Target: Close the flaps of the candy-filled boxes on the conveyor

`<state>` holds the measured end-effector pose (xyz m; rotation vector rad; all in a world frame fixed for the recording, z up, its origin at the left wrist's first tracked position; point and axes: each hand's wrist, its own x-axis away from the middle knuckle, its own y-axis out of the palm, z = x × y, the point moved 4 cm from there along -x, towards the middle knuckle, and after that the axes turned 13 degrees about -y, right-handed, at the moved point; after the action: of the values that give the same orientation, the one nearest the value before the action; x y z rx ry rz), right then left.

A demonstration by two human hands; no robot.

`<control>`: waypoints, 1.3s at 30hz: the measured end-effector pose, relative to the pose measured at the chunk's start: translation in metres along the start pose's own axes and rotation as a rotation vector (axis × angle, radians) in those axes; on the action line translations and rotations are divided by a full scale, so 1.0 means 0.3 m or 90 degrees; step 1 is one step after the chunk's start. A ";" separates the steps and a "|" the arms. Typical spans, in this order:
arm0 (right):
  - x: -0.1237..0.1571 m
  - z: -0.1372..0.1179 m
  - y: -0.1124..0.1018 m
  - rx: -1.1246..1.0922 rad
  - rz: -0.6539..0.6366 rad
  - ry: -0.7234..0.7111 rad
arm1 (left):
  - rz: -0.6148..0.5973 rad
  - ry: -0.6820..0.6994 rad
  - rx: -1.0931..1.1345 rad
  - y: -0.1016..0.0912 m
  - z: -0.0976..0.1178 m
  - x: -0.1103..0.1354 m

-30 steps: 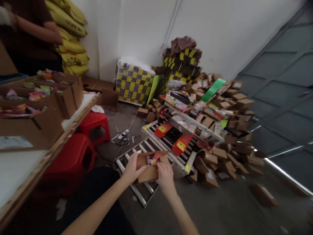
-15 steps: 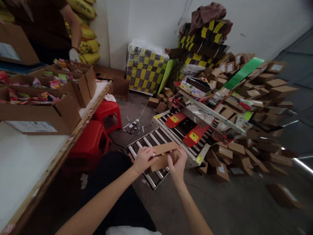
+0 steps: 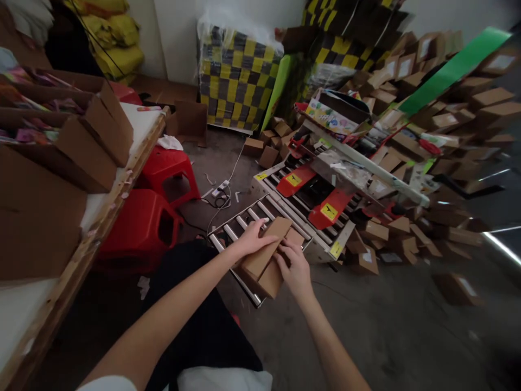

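A small brown cardboard box (image 3: 264, 262) rests at the near end of the roller conveyor (image 3: 228, 233), set at a slant. Its long top flaps lean inward over the opening, so its contents are hidden. My left hand (image 3: 254, 238) grips the left side of the box, thumb laid across a flap. On the right, my right hand (image 3: 293, 267) holds the other side with bent fingers pressed at the flap edge. Just past the box stands a carton sealing machine (image 3: 321, 190) with red plates and yellow labels.
Open cartons (image 3: 91, 146) of colourful packets stand on the white table (image 3: 138, 122) at left. Red stools (image 3: 134, 231) are beside it. A heap of small boxes (image 3: 459, 228) lies behind the sealer. A power strip (image 3: 220, 188) and cables lie on the floor. Part of another person shows at upper left.
The box has turned, and its flaps have gone from standing apart to leaning inward. Both hands have shifted with it. My view has tilted down, and a large carton side now shows at left.
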<state>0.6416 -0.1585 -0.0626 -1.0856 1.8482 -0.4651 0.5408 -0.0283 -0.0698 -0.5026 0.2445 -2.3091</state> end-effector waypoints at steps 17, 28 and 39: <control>0.072 -0.076 -0.039 -0.054 0.078 0.157 | -0.204 -0.021 0.031 0.068 -0.017 -0.029; 0.127 -0.178 0.040 0.144 -0.236 0.045 | -0.110 0.026 -0.112 0.108 0.031 -0.061; -0.339 0.397 -0.067 0.233 -0.152 0.021 | 0.173 0.005 0.120 -0.012 -0.173 0.230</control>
<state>0.7727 -0.0706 -0.0570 -1.0505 1.5861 -0.9261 0.4719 -0.0735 -0.0960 -0.3425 0.0907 -2.0437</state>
